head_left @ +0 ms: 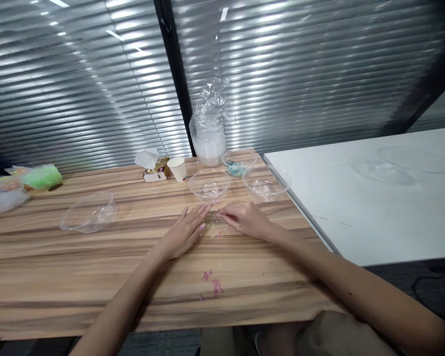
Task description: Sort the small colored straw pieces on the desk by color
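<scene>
My left hand [185, 230] lies flat on the wooden table [59, 267], fingers stretched toward a clear plastic bowl [209, 185]. My right hand [244, 217] rests beside it with fingers curled in a pinch on small pink pieces [218, 233] scattered between the hands. More pink pieces [212, 284] lie nearer the front edge. A second clear bowl [266, 182] stands to the right, and a third bowl [239, 162] behind holds bluish bits.
An empty clear bowl [89, 211] sits at left. A paper cup [178, 169], a small box [155, 170] and a plastic bag of stacked bowls [209, 133] stand at the back. Coloured bags [22, 185] lie far left. A white table [374, 198] adjoins on the right.
</scene>
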The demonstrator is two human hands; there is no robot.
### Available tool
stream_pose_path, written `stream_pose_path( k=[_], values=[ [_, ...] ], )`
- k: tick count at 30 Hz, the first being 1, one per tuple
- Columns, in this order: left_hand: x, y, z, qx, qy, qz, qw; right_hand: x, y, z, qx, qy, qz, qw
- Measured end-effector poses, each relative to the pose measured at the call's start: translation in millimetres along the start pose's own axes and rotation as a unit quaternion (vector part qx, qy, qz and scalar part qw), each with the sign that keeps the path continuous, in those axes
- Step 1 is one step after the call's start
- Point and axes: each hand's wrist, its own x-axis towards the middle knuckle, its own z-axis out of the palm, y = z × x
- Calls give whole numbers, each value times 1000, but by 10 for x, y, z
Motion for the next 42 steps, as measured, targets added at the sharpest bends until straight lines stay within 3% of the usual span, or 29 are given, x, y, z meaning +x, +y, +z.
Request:
stream_pose_path(
  k=[6, 9, 20, 29, 36, 42],
  values=[
    [22, -92, -77, -37, 145, -17, 989, 22, 30, -85, 83, -91, -23, 992],
    [36, -101, -78, -76, 174, -3, 982, 30, 18, -116, 105, -120, -32, 987],
    [51, -15, -124, -157, 143, -8, 977, 10, 4, -22, 115, -149, -65, 980],
    [57, 60, -18, -148, 126, 27, 980, 16, -49, -6, 149, -148, -88, 974],
    [85, 213, 46, -159, 120, 56, 978, 29, 22, -150, 115, -148, -39, 982],
    [104, 172, 142, -151, 127, 59, 979, 22, -49, -64, 131, -169, -61, 975]
  ],
)
